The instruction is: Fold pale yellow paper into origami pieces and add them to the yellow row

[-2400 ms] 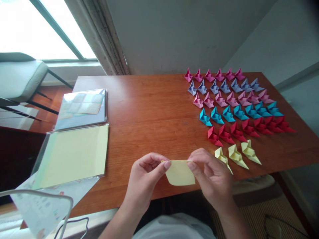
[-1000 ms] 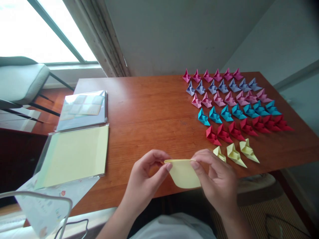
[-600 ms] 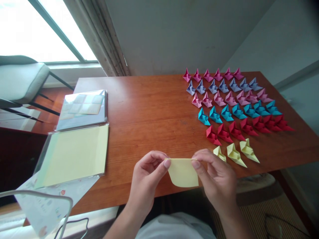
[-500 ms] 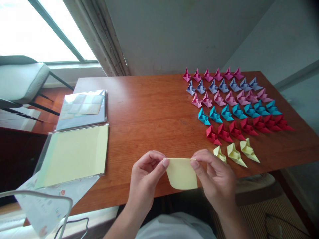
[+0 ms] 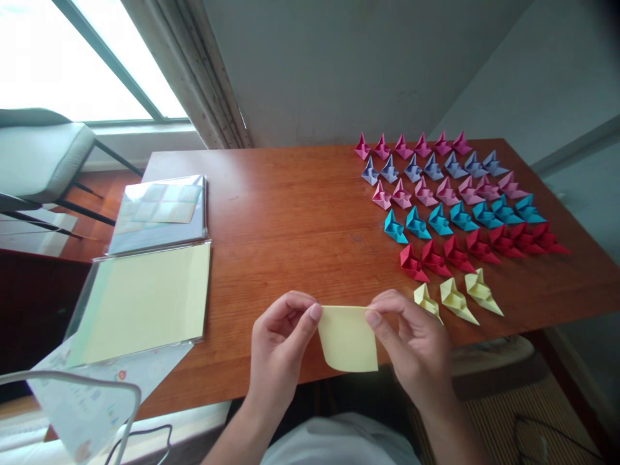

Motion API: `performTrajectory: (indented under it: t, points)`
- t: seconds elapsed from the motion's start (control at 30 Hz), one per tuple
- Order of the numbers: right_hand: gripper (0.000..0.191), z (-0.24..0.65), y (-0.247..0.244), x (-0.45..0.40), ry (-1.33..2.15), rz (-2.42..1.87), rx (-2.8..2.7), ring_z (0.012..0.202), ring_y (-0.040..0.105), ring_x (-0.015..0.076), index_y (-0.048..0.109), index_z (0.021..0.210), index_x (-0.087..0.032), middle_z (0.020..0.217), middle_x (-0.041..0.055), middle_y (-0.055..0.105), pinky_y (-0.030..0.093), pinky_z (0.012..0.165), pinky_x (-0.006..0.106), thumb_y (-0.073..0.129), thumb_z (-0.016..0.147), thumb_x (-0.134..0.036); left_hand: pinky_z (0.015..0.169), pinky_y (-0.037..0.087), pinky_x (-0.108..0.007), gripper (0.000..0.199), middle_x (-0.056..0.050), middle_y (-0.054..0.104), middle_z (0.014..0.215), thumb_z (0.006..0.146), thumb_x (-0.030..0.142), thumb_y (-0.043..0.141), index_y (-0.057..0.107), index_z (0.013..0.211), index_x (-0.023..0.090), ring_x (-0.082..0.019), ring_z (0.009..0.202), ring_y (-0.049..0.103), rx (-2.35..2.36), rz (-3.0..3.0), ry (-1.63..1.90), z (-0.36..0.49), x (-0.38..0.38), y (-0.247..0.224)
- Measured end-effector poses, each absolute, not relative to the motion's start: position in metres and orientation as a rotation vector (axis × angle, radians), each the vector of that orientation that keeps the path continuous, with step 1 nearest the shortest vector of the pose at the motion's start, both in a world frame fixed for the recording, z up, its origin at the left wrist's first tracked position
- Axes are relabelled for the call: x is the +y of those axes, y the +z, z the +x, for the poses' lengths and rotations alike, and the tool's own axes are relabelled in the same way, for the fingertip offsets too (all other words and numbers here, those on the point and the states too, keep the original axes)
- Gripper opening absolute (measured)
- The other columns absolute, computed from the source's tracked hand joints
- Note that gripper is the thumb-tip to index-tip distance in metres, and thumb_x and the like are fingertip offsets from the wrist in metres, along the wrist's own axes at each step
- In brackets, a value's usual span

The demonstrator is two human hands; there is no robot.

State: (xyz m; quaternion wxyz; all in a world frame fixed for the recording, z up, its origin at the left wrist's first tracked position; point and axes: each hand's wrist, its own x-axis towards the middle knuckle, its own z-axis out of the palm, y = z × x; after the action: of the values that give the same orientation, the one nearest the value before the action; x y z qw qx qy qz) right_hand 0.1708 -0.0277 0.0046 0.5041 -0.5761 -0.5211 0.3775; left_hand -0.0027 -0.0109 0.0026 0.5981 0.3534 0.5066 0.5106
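A square of pale yellow paper [image 5: 349, 339] hangs between my hands at the table's front edge, its lower edge slightly curved. My left hand [image 5: 283, 342] pinches its upper left corner between thumb and forefinger. At the upper right corner, my right hand [image 5: 411, 345] pinches it the same way. Just beyond my right hand lie three folded yellow paper boats [image 5: 455, 300], the nearest partly hidden by that hand. Behind them stand rows of folded paper in red [image 5: 455, 254], turquoise [image 5: 440, 220], pink [image 5: 425, 192], lavender [image 5: 413, 168] and magenta [image 5: 403, 148].
On the left of the wooden table [image 5: 281, 226] lies a pack of yellow paper [image 5: 145, 300], with a clear-wrapped pack [image 5: 159, 236] behind it. A patterned sheet [image 5: 97, 400] sticks out beneath. A white bent tube [image 5: 72, 374] crosses the lower left corner. A chair [image 5: 48, 148] stands by the window.
Both hands have shifted slightly left with the yellow paper, which now hangs a little flatter toward me. The grip at both corners stays the same.
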Motion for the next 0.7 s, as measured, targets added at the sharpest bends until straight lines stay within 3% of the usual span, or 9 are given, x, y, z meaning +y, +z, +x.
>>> performTrajectory:
  t: [0.2,0.43,0.7]
  points:
    - [0.015,0.1663,0.0036,-0.0267,0.947,-1.419,-1.135,0.077,0.06,0.0183,0.066,0.079,-0.022,0.078,0.0014,0.064,0.047,0.07,0.03,0.068,0.091,-0.031,0.066,0.049,-0.018,0.015,-0.001,0.071,0.082,0.086,0.033,0.076,0.071,0.087,0.019,-0.012,0.075,0.063,1.155,0.79,1.1,0.0024,-0.0144,0.0056]
    - [0.016,0.1651,0.0042,-0.0259,0.928,-1.425,-1.111,0.075,0.058,0.0179,0.066,0.077,-0.022,0.076,0.0011,0.063,0.047,0.069,0.03,0.07,0.09,-0.031,0.055,0.045,-0.019,0.025,-0.002,0.068,0.068,0.083,0.038,0.078,0.072,0.074,0.015,-0.011,0.061,0.056,1.284,0.844,1.018,0.0001,-0.0166,0.0064]
    - [0.013,0.1614,0.0019,-0.0248,0.849,-1.429,-1.076,0.078,0.06,0.0183,0.067,0.079,-0.022,0.078,0.0007,0.065,0.047,0.073,0.031,0.07,0.09,-0.029,0.053,0.041,-0.019,0.029,-0.001,0.063,0.066,0.087,0.04,0.073,0.07,0.072,0.016,-0.011,0.061,0.052,1.298,0.961,0.96,0.0012,-0.0153,0.006]
